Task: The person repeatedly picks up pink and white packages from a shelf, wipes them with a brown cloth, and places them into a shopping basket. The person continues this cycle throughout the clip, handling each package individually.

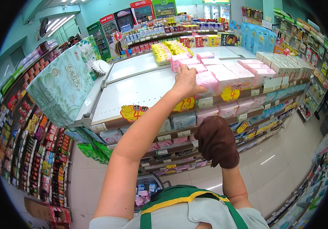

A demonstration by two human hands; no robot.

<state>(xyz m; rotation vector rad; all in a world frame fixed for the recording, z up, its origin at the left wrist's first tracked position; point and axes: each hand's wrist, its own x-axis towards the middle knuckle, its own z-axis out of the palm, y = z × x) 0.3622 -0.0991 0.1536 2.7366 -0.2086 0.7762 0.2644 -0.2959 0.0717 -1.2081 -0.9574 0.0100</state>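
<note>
My left hand (187,81) reaches over the top shelf (141,88) and grips the left end of a pink soft packet (207,81), thumb at the front and fingers behind. More pink and white packets (222,75) stand in rows to its right, and several lie just behind my fingers. A dark brown cloth (217,141) covers my right hand (218,154), hiding the fingers; the bunched cloth is held in front of the lower shelves. Yellow price signs (184,104) hang along the shelf's front edge.
Yellow packs (171,51) sit behind the pink ones, and small boxes (288,67) line the right end. A large pale-green box (62,83) stands at the left. Below me is a basket (149,183) holding small packets. Stocked shelves (38,137) flank the tiled floor.
</note>
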